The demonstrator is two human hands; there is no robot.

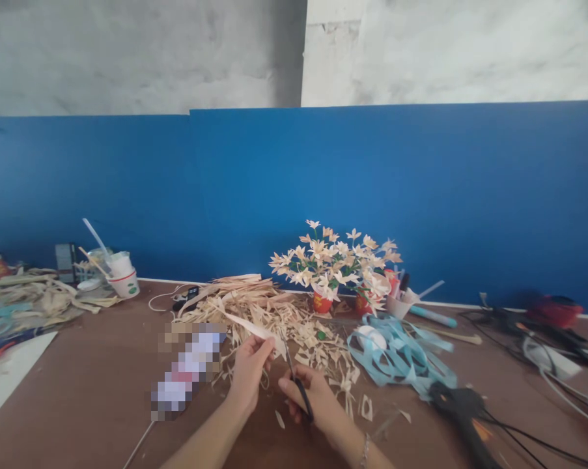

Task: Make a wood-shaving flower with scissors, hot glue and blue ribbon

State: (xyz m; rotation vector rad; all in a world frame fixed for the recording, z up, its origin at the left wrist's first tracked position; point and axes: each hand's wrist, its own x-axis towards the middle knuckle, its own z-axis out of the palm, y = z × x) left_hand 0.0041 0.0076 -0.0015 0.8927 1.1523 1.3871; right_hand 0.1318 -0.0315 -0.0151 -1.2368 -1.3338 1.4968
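Observation:
My left hand (251, 370), at the middle of the view, pinches a pale strip of dried leaf (249, 325) between thumb and fingers. Black-handled scissors (301, 394) are in my right hand (309, 397), just right of the left one. Their blades point up and away, close beside the strip's right end. Whether the blades touch the strip cannot be made out. Behind both hands lies a heap of pale dried strips and cut scraps (254, 299) on the brown table (98, 371).
Pale flowers (337, 257) in red pots (322, 302) stand at the back. Light blue ribbon (401, 355), a black tool (462, 417) and cables lie right. A pixelated phone-like object (189, 371) and a white cup (125, 284) are left. A blue panel (294, 176) closes the back.

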